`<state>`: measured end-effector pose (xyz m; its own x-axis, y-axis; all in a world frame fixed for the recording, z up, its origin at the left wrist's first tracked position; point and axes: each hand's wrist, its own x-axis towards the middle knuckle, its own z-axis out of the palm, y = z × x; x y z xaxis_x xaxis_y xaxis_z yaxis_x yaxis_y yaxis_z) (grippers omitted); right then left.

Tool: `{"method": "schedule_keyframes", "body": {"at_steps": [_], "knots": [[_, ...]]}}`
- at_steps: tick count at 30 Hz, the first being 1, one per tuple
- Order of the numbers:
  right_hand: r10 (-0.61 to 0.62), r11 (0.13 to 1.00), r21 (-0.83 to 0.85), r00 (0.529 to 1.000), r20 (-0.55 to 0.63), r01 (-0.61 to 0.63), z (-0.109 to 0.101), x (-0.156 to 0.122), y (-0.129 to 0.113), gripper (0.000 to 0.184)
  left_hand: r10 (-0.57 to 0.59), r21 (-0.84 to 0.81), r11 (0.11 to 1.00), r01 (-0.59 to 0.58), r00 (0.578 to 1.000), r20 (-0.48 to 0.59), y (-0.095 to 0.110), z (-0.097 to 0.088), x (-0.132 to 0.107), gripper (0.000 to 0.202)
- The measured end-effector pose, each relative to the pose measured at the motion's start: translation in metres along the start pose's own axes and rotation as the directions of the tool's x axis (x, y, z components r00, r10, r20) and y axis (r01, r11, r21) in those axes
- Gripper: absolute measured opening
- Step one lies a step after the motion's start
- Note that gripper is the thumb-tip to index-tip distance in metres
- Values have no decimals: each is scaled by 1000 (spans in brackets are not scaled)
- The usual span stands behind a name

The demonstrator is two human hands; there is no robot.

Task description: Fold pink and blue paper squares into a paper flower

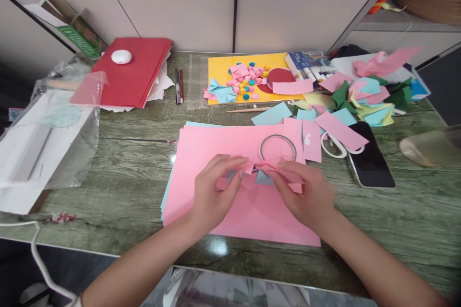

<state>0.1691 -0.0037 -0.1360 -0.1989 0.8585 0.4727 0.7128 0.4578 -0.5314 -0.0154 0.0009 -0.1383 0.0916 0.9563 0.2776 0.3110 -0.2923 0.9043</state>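
Left hand point(211, 196): narrow grip, thumb and fingertips closed on the left end of the folded pink piece point(264, 169), over the centre of the pink sheet stack point(201, 144).
Right hand point(306, 196): narrow grip closed on the right end of the same piece.
Folded pink piece: held between both hands just above the stack centre; a pale blue layer shows beneath it.
Fold method (judgement): align the edges first, press from the middle outward, and use the stack as a flat backing.
Ring point(277, 135): on the stack's far part, just beyond the fingertips; it seems best to hold the piece clear of it.
Scissors point(333, 146): just right of the stack.
Phone point(370, 163): right of the stack.
Yellow card point(218, 69): beyond the stack's far edge, carrying small paper shapes.
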Motion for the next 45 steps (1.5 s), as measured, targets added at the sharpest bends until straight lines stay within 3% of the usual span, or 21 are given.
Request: {"method": "schedule_keyframes", "body": {"at_steps": [4,14,18,24,32,39,45], "knots": [[-62,997,-42,997,-36,60,1,2,-1,19,24,24,999,-24,1000,-2,-1,-2,1,26],[101,975,183,984,144,-127,-1,7,2,12,11,34,999,-13,998,62,0,-5,5,27],[131,970,189,984,121,-152,0,7,4,9,27,47,998,-30,996,82,0,-6,6,27],[67,991,120,998,-4,-66,4,6,4,9,75,82,993,-85,990,123,1,-4,5,30],[-115,993,-30,993,-34,114,8,6,6,11,66,150,985,-90,986,154,0,-2,5,28],[-261,942,-222,965,-13,252,8,8,5,11,58,163,983,-88,982,181,-2,0,4,25],[-222,954,-204,975,5,219,7,10,5,9,70,147,984,-103,974,216,1,-4,6,26]]}}
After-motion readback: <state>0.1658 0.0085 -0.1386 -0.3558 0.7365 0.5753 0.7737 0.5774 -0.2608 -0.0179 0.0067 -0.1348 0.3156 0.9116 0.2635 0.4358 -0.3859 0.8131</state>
